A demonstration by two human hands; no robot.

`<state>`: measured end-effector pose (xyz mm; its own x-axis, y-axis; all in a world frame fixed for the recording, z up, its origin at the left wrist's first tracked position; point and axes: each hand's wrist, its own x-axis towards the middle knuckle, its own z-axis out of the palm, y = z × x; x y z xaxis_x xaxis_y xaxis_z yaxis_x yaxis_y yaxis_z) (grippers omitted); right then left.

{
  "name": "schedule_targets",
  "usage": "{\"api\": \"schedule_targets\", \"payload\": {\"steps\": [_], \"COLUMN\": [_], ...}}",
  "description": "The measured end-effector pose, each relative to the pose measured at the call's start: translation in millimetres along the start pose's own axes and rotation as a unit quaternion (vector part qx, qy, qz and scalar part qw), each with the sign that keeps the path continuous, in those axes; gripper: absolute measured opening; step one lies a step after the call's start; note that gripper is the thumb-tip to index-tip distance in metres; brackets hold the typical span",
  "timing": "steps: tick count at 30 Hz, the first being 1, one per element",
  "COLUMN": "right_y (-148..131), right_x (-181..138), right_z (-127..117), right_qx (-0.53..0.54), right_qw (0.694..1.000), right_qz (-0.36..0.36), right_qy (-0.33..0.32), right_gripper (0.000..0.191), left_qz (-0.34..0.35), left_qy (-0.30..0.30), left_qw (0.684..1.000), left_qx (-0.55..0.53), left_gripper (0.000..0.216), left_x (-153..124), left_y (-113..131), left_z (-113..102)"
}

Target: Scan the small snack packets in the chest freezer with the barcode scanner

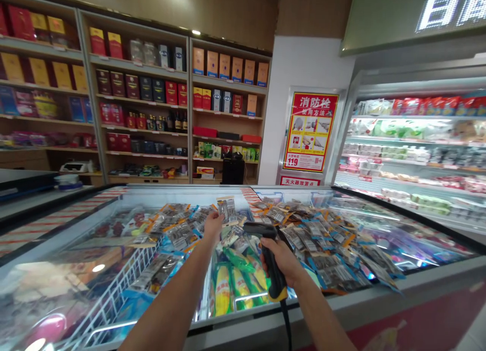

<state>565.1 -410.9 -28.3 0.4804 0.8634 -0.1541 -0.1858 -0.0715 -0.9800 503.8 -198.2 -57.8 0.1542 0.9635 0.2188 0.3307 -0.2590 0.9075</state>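
My left hand (pixel 213 226) reaches over the chest freezer, its fingers closed on a small flat snack packet (pixel 228 209) with an orange edge. In my right hand (pixel 283 261) is a black and yellow barcode scanner (pixel 274 275), its head turned toward the packet and its cord hanging down. Similar packets lie in a loose pile (pixel 180 235) left of my left hand. A larger heap of packets (pixel 322 245) spreads over the glass to the right of the scanner. Below my hands, yellow and green corn-shaped packages (pixel 223 290) lie in the freezer.
The freezer's front rim (pixel 228 323) runs below my arms. A white wire basket (pixel 114 280) stands inside it on the left. Shelves of boxed goods (pixel 140 88) line the back wall beside a red fire hydrant poster (pixel 310 131). A lit refrigerated display (pixel 413 154) is at right.
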Motion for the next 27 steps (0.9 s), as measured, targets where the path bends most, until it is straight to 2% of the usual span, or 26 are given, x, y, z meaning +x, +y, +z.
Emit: {"api": "schedule_targets", "payload": {"steps": [3, 6, 11, 13, 16, 19, 25, 27], "right_y": [-1, -4, -11, -13, -13, -11, -12, -14], "right_x": [2, 6, 10, 11, 14, 18, 32, 37], "right_z": [1, -8, -31, -39, -49, -55, -61, -64], "right_qx": [0.002, 0.017, 0.037, 0.044, 0.054, 0.068, 0.108, 0.128], "right_qw": [1.000, 0.999, 0.995, 0.993, 0.990, 0.990, 0.989, 0.986], "right_qz": [-0.008, -0.023, -0.014, -0.017, -0.017, -0.015, -0.024, -0.029], "right_qy": [0.012, 0.043, 0.090, 0.107, 0.127, 0.124, 0.103, 0.105], "right_gripper": [0.025, 0.024, 0.025, 0.025, 0.024, 0.023, 0.023, 0.022], "left_qz": [-0.005, 0.012, 0.111, 0.186, 0.277, 0.279, 0.214, 0.202], "left_qy": [-0.014, 0.006, 0.042, 0.018, -0.085, -0.139, -0.107, -0.089], "left_qw": [1.000, 0.997, 0.981, 0.954, 0.891, 0.874, 0.887, 0.894], "left_qx": [0.026, 0.073, 0.156, 0.233, 0.350, 0.373, 0.395, 0.389], "left_gripper": [0.024, 0.028, 0.045, 0.043, 0.039, 0.038, 0.032, 0.032], "left_x": [3, 1, -18, -25, -30, -22, 8, 9], "left_y": [-4, -4, 4, 7, 5, -1, -4, 6], "left_z": [-5, -8, 3, 15, 34, 36, -6, -6]}}
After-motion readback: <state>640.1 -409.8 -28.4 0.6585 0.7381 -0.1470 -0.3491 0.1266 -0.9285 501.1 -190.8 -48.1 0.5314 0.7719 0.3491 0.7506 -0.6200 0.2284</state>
